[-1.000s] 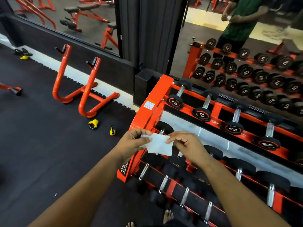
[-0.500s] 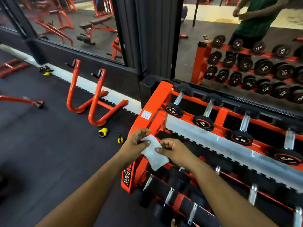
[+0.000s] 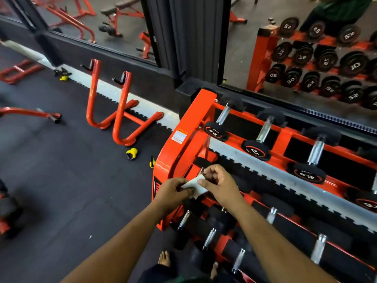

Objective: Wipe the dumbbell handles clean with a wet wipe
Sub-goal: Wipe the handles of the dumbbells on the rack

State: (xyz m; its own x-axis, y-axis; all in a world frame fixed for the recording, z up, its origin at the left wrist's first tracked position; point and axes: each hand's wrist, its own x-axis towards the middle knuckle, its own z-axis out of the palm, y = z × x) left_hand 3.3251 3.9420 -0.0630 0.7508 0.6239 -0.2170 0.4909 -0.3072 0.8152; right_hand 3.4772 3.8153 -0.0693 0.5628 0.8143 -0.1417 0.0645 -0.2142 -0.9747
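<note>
1. Both hands met over the near corner of the orange rack (image 3: 184, 127), with the wet wipe (image 3: 195, 185) stretched between them as a narrow white strip
2. The left hand (image 3: 173, 193) pinched the wipe's lower end between thumb and fingers, and the right hand (image 3: 219, 185) pinched its upper end, fingers curled round it; neither hand was on a dumbbell
3. The nearest bare handle was the short chrome one (image 3: 202, 170) of the middle shelf, peeking out just beyond the right hand's fingertips, close beside the wipe's upper end; I could not tell whether wipe and metal touched
4. That handle, like every other on the rack, ran away from the person and slightly to the right, up toward the mirror (image 3: 306, 58), so a wiping stroke would probably have to travel along that line, not across it
5. The right hand was nearer to it; the left sat a little lower and to the left, over the rack's end plate
6. More handles lay below both wrists on the bottom shelf (image 3: 184, 219), and the top-shelf ones (image 3: 223, 113) stood well beyond the hands to the upper right
7. Judging by this, wiping had not properly begun and the wipe was only being readied
</note>
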